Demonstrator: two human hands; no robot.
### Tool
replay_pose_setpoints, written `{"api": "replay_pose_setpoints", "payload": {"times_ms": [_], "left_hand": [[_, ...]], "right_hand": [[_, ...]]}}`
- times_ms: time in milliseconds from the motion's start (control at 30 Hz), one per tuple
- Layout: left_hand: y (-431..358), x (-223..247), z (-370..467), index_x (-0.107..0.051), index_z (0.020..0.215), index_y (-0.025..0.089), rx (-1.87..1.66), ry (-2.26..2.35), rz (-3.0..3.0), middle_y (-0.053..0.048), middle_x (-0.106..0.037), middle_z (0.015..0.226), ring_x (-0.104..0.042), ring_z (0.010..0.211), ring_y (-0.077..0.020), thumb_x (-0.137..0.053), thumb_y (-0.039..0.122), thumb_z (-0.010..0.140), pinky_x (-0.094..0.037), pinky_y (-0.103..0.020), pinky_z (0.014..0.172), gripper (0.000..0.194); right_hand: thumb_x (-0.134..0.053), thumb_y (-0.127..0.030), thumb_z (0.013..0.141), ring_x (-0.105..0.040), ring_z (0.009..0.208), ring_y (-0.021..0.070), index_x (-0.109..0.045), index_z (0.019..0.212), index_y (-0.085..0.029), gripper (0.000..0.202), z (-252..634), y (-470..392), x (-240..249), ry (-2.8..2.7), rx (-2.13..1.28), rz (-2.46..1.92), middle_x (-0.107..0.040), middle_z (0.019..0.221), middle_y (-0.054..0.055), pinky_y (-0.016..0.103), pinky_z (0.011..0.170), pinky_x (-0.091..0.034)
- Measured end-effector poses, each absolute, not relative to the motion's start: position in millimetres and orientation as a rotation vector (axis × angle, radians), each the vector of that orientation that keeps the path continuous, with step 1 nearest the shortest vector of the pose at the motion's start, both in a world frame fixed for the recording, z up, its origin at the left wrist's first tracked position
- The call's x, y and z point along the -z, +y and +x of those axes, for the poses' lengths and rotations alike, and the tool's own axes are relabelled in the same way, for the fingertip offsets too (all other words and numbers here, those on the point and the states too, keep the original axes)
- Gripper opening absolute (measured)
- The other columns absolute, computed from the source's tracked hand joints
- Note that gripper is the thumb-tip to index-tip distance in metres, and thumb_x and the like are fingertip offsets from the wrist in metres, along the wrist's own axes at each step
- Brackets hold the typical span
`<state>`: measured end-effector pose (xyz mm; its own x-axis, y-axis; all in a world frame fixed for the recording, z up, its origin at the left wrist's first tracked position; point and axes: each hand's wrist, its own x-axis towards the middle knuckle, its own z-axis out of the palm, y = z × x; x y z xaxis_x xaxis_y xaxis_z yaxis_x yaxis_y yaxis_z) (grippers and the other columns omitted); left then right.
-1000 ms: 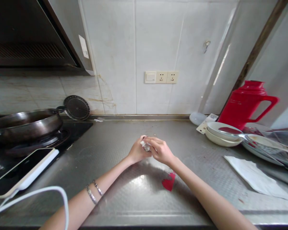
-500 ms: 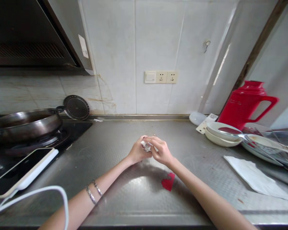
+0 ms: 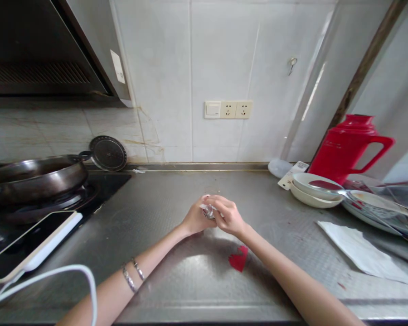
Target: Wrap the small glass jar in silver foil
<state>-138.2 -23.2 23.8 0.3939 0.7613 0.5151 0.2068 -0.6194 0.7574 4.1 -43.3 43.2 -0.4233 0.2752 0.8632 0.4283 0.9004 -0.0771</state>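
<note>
Above the middle of the steel counter, both hands meet around a small shiny, glass-like object, mostly hidden by fingers. My left hand is wrapped round its side. Curled over its top from the right is my right hand, its fingers pinched on a crumpled white piece that looks like tissue; the fingers cover most of it. A torn red scrap lies on the counter below the right wrist.
To the left are a steel pan on the stove and a phone with a white cable. On the right stand a red thermos, stacked bowls and plates, beside a white tissue.
Both hands stay round the shiny object, with a very slight downward shift. The right fingers lie a little differently over its top, and less white shows.
</note>
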Motion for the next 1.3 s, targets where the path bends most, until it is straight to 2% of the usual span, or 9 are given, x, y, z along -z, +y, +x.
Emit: {"api": "replay_pose_setpoints", "payload": {"times_ms": [67, 267, 467, 800, 933, 1133, 1300], "left_hand": [[-24, -24, -138, -0.054, 0.105, 0.017, -1.222, 0.788, 2.078, -0.006, -0.065, 0.103, -0.061, 0.092, -0.0212, -0.075, 0.021, 0.056, -0.050, -0.031, 0.082, 0.054], [-26, -24, -139, -0.057, 0.099, 0.016, -1.117, 0.992, 2.062, 0.001, -0.065, 0.080, -0.060, 0.069, -0.0152, -0.075, 0.019, 0.054, -0.048, -0.024, 0.061, 0.048], [-19, -21, -143, -0.054, 0.109, 0.019, -1.236, 0.882, 2.113, -0.005, -0.065, 0.103, -0.062, 0.094, -0.0208, -0.076, 0.023, 0.056, -0.049, -0.030, 0.083, 0.057], [-18, -26, -146, -0.051, 0.114, 0.020, -1.234, 0.932, 2.107, -0.005, -0.065, 0.106, -0.062, 0.094, -0.0213, -0.075, 0.022, 0.056, -0.050, -0.031, 0.083, 0.062], [-13, -22, -149, -0.048, 0.116, 0.021, -1.274, 0.923, 2.139, -0.006, -0.063, 0.107, -0.062, 0.097, -0.0210, -0.073, 0.019, 0.057, -0.048, -0.033, 0.088, 0.065], [-11, -16, -148, -0.048, 0.117, 0.022, -1.304, 0.907, 2.149, -0.007, -0.060, 0.116, -0.059, 0.105, -0.0224, -0.074, 0.016, 0.057, -0.046, -0.035, 0.093, 0.066], [-7, -14, -151, -0.049, 0.119, 0.018, -1.316, 0.922, 2.230, -0.012, -0.055, 0.122, -0.053, 0.114, -0.0260, -0.075, 0.017, 0.055, -0.041, -0.040, 0.101, 0.069]], "right_hand": [[-0.039, -0.008, 0.086, -0.065, 0.098, 0.0193, -0.058, 0.104, -0.018, 0.028, 6, -42, -44, -2.056, 0.208, -0.493, -0.071, 0.096, 0.011, 0.034, 0.085, -0.054], [-0.037, -0.008, 0.087, -0.068, 0.095, 0.0181, -0.059, 0.107, -0.019, 0.032, 12, -35, -40, -1.955, 0.133, -0.654, -0.071, 0.101, 0.010, 0.031, 0.080, -0.057], [-0.039, -0.008, 0.086, -0.063, 0.108, 0.0207, -0.056, 0.116, -0.017, 0.035, 7, -41, -39, -2.059, 0.278, -0.466, -0.070, 0.105, 0.012, 0.036, 0.088, -0.055], [-0.038, -0.007, 0.087, -0.062, 0.110, 0.0202, -0.054, 0.120, -0.019, 0.038, 13, -36, -40, -2.048, 0.334, -0.535, -0.070, 0.107, 0.011, 0.038, 0.091, -0.055], [-0.038, -0.007, 0.086, -0.059, 0.114, 0.0212, -0.052, 0.124, -0.016, 0.041, 11, -37, -38, -2.097, 0.395, -0.426, -0.069, 0.108, 0.013, 0.037, 0.091, -0.055], [-0.038, -0.007, 0.088, -0.062, 0.110, 0.0211, -0.053, 0.122, -0.019, 0.039, 14, -32, -38, -2.068, 0.359, -0.569, -0.069, 0.110, 0.011, 0.040, 0.093, -0.055], [-0.037, -0.005, 0.086, -0.056, 0.119, 0.0214, -0.052, 0.124, -0.016, 0.042, 8, -37, -39, -2.135, 0.381, -0.520, -0.066, 0.116, 0.013, 0.041, 0.097, -0.052]]}}
